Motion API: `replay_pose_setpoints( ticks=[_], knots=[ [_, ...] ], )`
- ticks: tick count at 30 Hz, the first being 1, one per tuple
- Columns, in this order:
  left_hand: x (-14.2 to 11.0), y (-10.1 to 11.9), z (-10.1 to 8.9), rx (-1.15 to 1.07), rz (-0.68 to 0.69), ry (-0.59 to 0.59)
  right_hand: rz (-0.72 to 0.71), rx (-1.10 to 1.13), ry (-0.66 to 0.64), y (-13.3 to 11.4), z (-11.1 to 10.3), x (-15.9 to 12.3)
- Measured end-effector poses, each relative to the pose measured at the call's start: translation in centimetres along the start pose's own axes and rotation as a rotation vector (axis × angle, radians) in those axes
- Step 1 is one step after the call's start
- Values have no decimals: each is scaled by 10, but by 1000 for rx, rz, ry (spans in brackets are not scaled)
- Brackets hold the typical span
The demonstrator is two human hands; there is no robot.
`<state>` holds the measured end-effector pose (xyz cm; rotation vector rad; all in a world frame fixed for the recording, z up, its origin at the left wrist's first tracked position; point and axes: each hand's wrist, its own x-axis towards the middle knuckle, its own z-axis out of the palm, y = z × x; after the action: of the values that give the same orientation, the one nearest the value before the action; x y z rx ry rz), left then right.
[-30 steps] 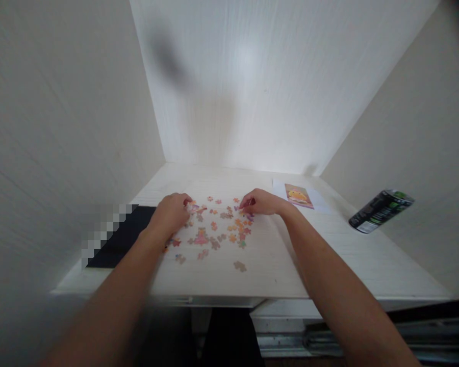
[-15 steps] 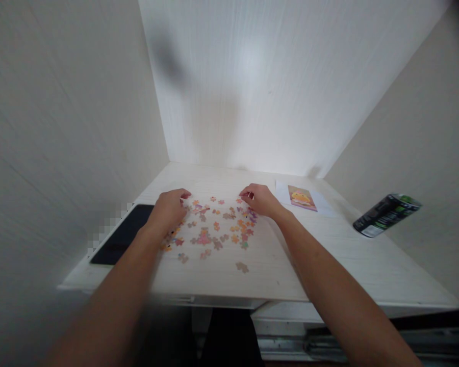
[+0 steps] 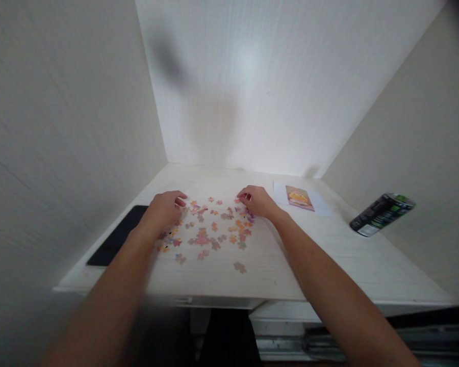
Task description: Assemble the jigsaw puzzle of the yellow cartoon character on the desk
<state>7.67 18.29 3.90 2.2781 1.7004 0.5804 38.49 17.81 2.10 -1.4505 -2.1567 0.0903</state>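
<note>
Loose jigsaw pieces (image 3: 214, 227) in pink, orange, yellow and grey lie scattered on the white table (image 3: 268, 278), several of them touching or overlapping. My left hand (image 3: 163, 211) rests at their left edge, fingers apart and curved toward the pieces, with nothing visible in them. Some yellow and blue pieces (image 3: 171, 238) lie beside its wrist. At the upper right of the spread, the fingers of my right hand (image 3: 257, 200) are bent together beside a small pink piece (image 3: 236, 201). Whatever they pinch is too small to make out. Purple and orange pieces (image 3: 248, 216) lie under that hand.
A picture card of a yellow figure (image 3: 299, 198) lies on white paper (image 3: 322, 205) to the right. Farther right stands a dark can (image 3: 380, 215) with green on it. A black tablet (image 3: 117, 239) lies left, partly behind my forearm. Pale walls enclose the table on three sides.
The whole view has shifted slightly. My left hand has drawn back a little to the left, showing more of the pieces beside it. The right hand stays nearly in place.
</note>
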Motion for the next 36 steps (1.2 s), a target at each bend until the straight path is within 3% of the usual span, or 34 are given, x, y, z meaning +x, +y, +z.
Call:
replay_pose_setpoints(
  ticks=[4,9,18,25,29,36],
  knots=[
    [-21,-2,-18,36,-4,14,-10,-4,-7,-1,1,1],
    [-47,-11,-33,97,20,-128,-17,-2,-18,-4,3,1],
    [-44,-15,-18,142,124,-200,-13,22,-29,-8,4,0],
    [-41,-17,-11,107,151,-114,-33,6,-26,-9,4,1],
    [-57,-2,-16,106,191,-73,-42,-5,-22,-10,3,1],
    [-99,13,-17,90,211,-116,-34,-21,-42,-13,1,1]
  ],
)
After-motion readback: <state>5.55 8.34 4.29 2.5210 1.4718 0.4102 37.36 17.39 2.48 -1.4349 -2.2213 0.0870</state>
